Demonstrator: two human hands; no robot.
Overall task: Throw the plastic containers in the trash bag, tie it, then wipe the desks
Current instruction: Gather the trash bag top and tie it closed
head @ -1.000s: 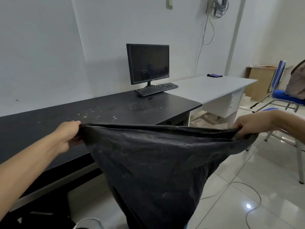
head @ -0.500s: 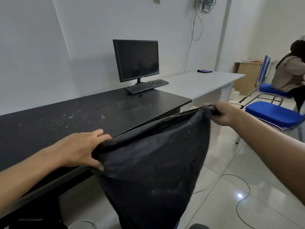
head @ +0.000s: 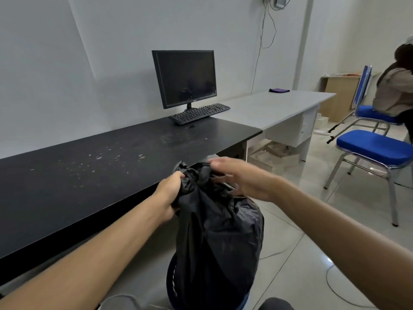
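Note:
A black trash bag (head: 216, 238) hangs in front of me, its mouth gathered into a bunch at the top. My left hand (head: 169, 193) is clenched around the left side of the bunched neck. My right hand (head: 239, 177) lies against the right side of the neck, fingers spread and blurred; I cannot tell how firmly it grips. The bag's contents are hidden. Left of the bag runs a black desk (head: 89, 173) speckled with pale crumbs. A grey desk (head: 274, 106) adjoins it farther back.
A monitor (head: 185, 78) and keyboard (head: 200, 113) stand at the black desk's far end. A purple cloth (head: 279, 90) lies on the grey desk. Two blue chairs (head: 375, 151) stand at right, a person (head: 395, 86) seated on the far one. Cables trail across the tiled floor (head: 312, 242).
The bag's mouth was stretched wide between my hands; both hands have come together and the opening is now bunched shut in front of me.

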